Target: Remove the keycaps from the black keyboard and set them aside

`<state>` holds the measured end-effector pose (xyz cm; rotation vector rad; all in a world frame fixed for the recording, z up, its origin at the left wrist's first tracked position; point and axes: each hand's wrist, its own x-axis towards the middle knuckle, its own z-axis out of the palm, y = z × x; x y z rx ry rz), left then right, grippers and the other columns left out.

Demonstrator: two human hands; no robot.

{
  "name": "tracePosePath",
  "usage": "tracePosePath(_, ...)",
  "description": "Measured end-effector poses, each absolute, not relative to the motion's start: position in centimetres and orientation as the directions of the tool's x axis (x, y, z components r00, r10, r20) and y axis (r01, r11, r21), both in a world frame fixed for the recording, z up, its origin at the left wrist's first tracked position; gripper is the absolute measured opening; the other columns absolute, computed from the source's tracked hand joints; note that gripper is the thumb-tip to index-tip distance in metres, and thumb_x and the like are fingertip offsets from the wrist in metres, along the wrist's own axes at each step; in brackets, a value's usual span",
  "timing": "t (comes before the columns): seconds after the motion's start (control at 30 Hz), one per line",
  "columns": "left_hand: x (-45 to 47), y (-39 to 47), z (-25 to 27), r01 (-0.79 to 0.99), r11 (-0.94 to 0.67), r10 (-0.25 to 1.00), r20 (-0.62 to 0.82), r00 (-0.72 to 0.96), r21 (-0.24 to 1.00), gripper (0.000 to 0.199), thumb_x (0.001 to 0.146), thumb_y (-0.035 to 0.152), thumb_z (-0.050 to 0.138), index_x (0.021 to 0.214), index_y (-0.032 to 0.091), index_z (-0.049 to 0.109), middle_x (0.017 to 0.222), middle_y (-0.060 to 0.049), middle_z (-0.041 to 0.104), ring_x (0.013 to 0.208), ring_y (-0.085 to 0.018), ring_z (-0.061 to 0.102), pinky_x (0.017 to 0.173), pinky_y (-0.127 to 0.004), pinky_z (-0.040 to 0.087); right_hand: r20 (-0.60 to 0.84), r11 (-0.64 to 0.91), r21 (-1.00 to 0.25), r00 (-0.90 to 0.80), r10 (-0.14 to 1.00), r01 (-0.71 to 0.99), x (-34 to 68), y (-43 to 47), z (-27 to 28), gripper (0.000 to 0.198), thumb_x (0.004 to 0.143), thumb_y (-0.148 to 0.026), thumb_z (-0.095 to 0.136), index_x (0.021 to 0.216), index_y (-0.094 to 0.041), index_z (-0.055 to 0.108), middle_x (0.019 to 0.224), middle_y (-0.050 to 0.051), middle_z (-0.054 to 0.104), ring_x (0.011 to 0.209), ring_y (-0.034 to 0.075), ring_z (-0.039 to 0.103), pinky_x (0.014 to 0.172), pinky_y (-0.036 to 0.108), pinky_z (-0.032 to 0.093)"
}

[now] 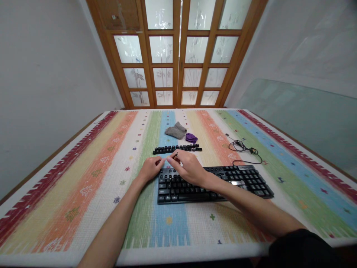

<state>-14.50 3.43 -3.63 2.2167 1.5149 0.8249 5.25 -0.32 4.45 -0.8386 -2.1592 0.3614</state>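
A black keyboard (192, 191) lies before me, its back left part showing bare key posts where caps are off. My left hand (151, 167) rests at its back left corner, fingers curled and thumb against them; whether it grips anything is hidden. My right hand (189, 165) is above the keyboard's back rows, fingers pinched round a thin white stick (168, 164), too small to name surely. A small dark bit shows at the right fingertips. Beyond both hands, loose black keycaps (164, 149) stand in rows on the cloth.
Behind the keycaps lie a crumpled grey cloth (176, 131) and a purple cloth (191, 138). A coiled black cable (245, 149) lies at the back right of the keyboard. A striped tablecloth (106, 193) covers the table; wooden glazed doors (178, 63) stand beyond.
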Motion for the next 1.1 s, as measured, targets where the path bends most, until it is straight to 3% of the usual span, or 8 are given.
tracePosePath(0.13, -16.4, 2.8, -0.8, 0.676, -0.413, 0.910, 0.252, 0.329, 0.611, 0.033, 0.089, 0.041, 0.054, 0.073, 0.015, 0.067, 0.071, -0.004, 0.067, 0.066, -0.017, 0.059, 0.063, -0.026, 0.043, 0.602, 0.793, -0.262, -0.548, 0.580, 0.551, 6.2, -0.4, 4.3, 0.038, 0.104, -0.034, 0.036, 0.084, -0.012, 0.060, 0.089, 0.012, 0.056, 0.083, 0.021, 0.052, 0.077, 0.034, 0.044)
tracePosePath(0.23, -17.5, 1.3, 1.3, 0.635, -0.406, 0.898, 0.159, 0.409, 0.658, 0.033, 0.088, 0.045, 0.056, 0.079, 0.016, 0.070, 0.077, -0.004, 0.069, 0.068, -0.017, 0.061, 0.063, -0.026, 0.045, 0.522, 0.827, -0.192, -0.659, 0.542, 0.528, 6.7, -0.4, 3.8, 0.038, 0.105, -0.032, 0.033, 0.085, -0.012, 0.059, 0.088, 0.011, 0.055, 0.081, 0.021, 0.050, 0.075, 0.033, 0.045)
tracePosePath(0.5, -17.2, -3.2, 1.1, 0.708, -0.372, 0.895, 0.030, 0.445, 0.600, 0.026, 0.089, 0.040, 0.057, 0.089, 0.018, 0.072, 0.082, -0.005, 0.069, 0.072, -0.018, 0.061, 0.069, -0.029, 0.047, 0.293, 0.776, -0.348, -0.725, 0.623, 0.526, 6.8, -0.1, 3.6, 0.030, 0.105, -0.024, 0.033, 0.093, -0.012, 0.058, 0.085, 0.009, 0.062, 0.075, 0.018, 0.056, 0.072, 0.031, 0.044)
tracePosePath(0.67, -16.7, -4.1, -0.1, 0.730, -0.345, 0.916, 0.042, 0.399, 0.590, 0.024, 0.089, 0.037, 0.058, 0.095, 0.019, 0.072, 0.087, -0.006, 0.068, 0.074, -0.019, 0.060, 0.073, -0.031, 0.047, 0.077, 0.771, -0.324, -0.797, 0.599, 0.548, 6.2, -0.4, 2.8, 0.020, 0.100, -0.021, 0.046, 0.099, -0.012, 0.064, 0.094, 0.012, 0.069, 0.081, 0.019, 0.063, 0.072, 0.029, 0.044)
tracePosePath(1.1, -16.7, -4.1, -2.0, 0.672, -0.286, 0.942, 0.071, 0.329, 0.683, 0.026, 0.088, 0.040, 0.057, 0.086, 0.017, 0.067, 0.079, -0.005, 0.064, 0.071, -0.019, 0.057, 0.066, -0.029, 0.043, -0.042, 0.761, -0.268, -0.796, 0.604, 0.591, 3.5, -0.5, 1.5, 0.019, 0.093, -0.022, 0.055, 0.095, -0.013, 0.071, 0.097, 0.014, 0.073, 0.089, 0.025, 0.069, 0.071, 0.030, 0.047)
